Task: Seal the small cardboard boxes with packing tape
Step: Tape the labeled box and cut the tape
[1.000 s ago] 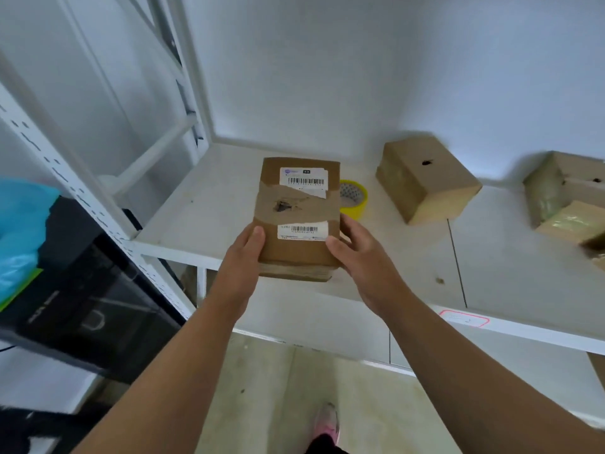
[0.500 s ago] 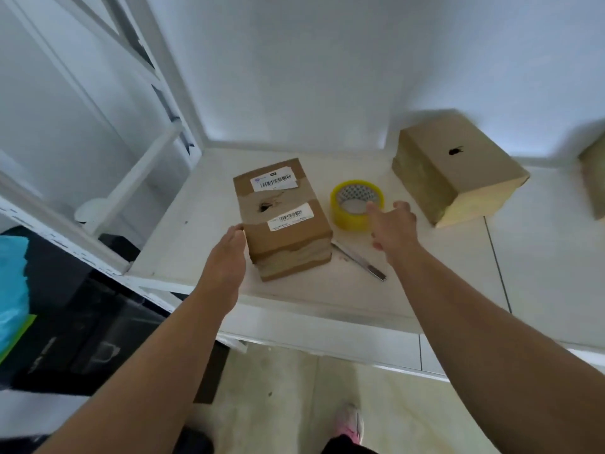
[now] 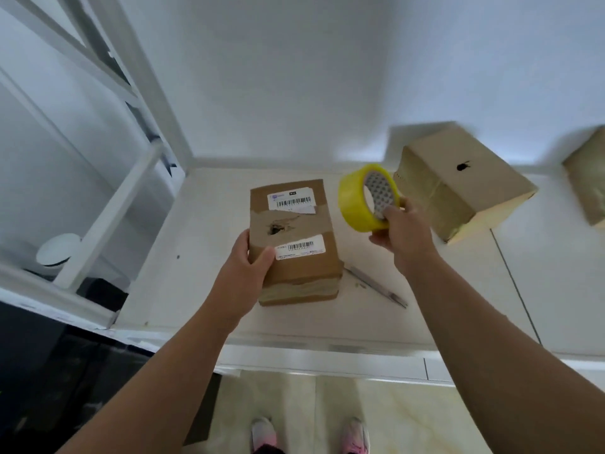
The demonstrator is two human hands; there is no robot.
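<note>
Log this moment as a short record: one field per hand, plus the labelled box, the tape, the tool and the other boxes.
left hand: grips the labelled box at its left edge, thumb on top
right hand: holds the tape roll up off the shelf
labelled box: rests on the shelf; two barcode labels, torn hole on top
tape roll: yellow, right of the labelled box
cutter: lies on the shelf beside the labelled box's near right corner
other boxes: plain box behind the right hand; partial box at the right frame edge
</note>
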